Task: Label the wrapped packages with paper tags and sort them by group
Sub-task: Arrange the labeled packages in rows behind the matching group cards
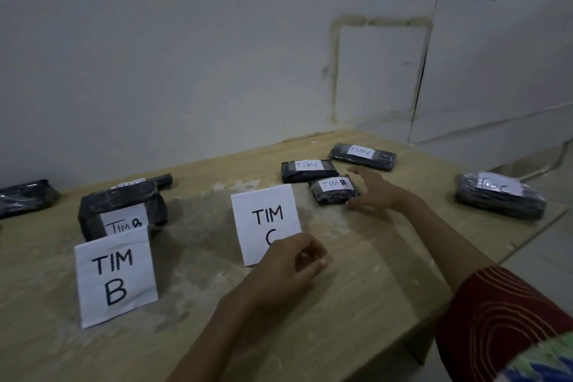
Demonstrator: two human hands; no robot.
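Two white paper signs stand on the wooden table: "TIM B" (115,277) at the left and "TIM C" (266,220) in the middle. My left hand (291,260) rests curled at the lower right corner of the "TIM C" sign, fingers closed, touching it. My right hand (373,189) is spread open just right of a small black package tagged "TIM B" (333,192), thumb near its corner. Behind it lie two black packages tagged "TIM C" (307,170) (362,156). A stack of black packages tagged "TIM B" (122,206) sits behind the "TIM B" sign.
Another tagged black package (500,195) lies near the table's right edge. An untagged black package (26,197) lies at the far left. The table (356,282) stands in a corner against grey walls, and its right edge falls away to the floor.
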